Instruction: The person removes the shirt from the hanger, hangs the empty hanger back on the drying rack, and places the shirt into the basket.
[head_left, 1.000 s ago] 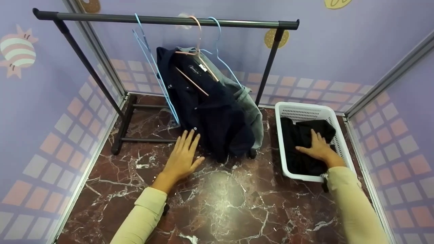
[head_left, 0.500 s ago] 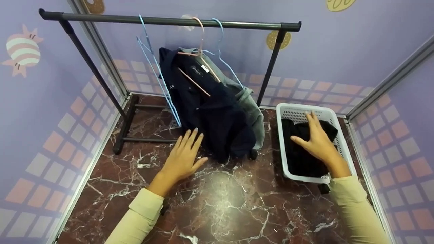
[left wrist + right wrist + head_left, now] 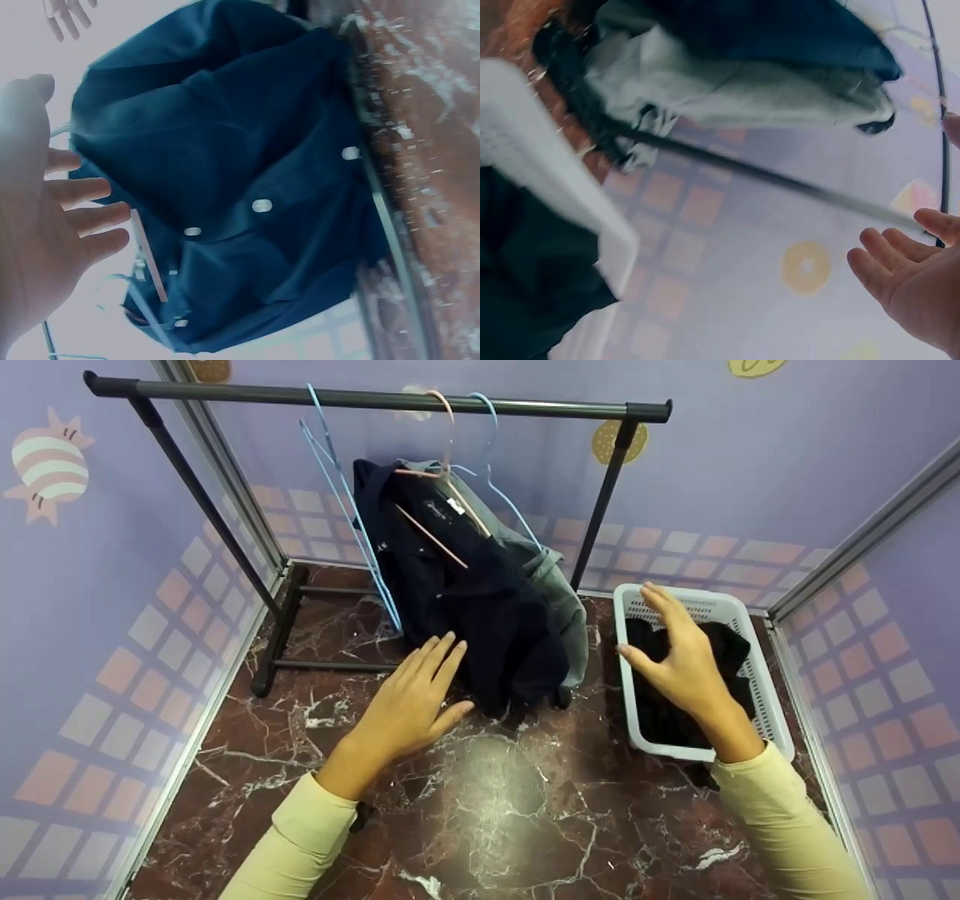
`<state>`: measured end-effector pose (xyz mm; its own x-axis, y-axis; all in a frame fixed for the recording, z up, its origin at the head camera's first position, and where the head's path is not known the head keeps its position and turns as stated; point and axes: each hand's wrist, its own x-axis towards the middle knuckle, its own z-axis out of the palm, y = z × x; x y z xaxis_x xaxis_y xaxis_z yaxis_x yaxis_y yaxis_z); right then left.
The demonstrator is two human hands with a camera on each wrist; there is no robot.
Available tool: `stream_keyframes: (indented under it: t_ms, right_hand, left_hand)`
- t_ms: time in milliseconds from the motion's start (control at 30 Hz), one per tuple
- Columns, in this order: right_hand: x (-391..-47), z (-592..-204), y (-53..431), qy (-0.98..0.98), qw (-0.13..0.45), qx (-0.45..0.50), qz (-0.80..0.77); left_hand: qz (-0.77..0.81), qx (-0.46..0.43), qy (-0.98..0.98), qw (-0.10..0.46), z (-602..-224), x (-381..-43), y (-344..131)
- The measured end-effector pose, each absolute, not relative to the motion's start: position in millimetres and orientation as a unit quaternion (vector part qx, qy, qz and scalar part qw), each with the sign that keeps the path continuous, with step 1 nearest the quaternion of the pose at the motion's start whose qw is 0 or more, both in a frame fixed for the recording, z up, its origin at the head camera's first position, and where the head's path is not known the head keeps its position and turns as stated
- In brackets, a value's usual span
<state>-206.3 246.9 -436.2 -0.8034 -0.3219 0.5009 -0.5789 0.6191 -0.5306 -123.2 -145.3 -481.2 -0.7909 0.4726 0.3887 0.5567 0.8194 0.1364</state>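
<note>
A navy button-front garment [image 3: 495,622] hangs on a pink hanger [image 3: 448,435] from the rack's bar. Behind it, a grey-green garment [image 3: 574,622] hangs on a blue hanger [image 3: 491,442]. My left hand [image 3: 405,697] is held with fingers extended in front of the navy garment's lower part; the left wrist view shows the palm [image 3: 45,217] beside it, holding nothing. My right hand [image 3: 686,667] is spread above the white basket [image 3: 630,712], thumb apart from the fingers and nothing in it. Black clothing [image 3: 731,649] lies inside the basket, partly hidden by that hand.
The dark clothes rack [image 3: 375,397] stands against the back wall, its feet on the marbled floor [image 3: 480,810]. Another blue hanger [image 3: 352,517] hangs at the bar's left with no garment on it. Patterned walls [image 3: 885,697] close in both sides.
My right hand has lifted off the black clothing and shifted left toward the basket's left rim. The left hand has moved slightly right and up. The garments hang as before.
</note>
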Motion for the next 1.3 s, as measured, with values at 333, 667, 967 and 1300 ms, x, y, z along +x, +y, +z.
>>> stream_keyframes:
  t_ms: [333,667,967,1300]
  right_hand:
    - [-200.9,-409.9,192.1,-0.849,0.178,0.327,0.375]
    - [-220.3,-392.6,130.7,-0.85,0.156,0.349,0.362]
    - [-254.4,-380.1,92.0,-0.897,0.087,0.326,0.287]
    - [-279.4,-388.0,67.3,-0.924,0.049,0.304,0.227]
  left_hand:
    - [-0.115,-0.294,-0.923,0.219,-438.1,-127.9,-153.0]
    - [-0.141,-0.259,-0.926,0.235,-403.6,-158.8,-176.1]
    - [-0.16,-0.227,-0.931,0.236,-380.5,-196.8,-191.6]
    - [-0.18,-0.21,-0.928,0.25,-389.2,-215.0,-194.9]
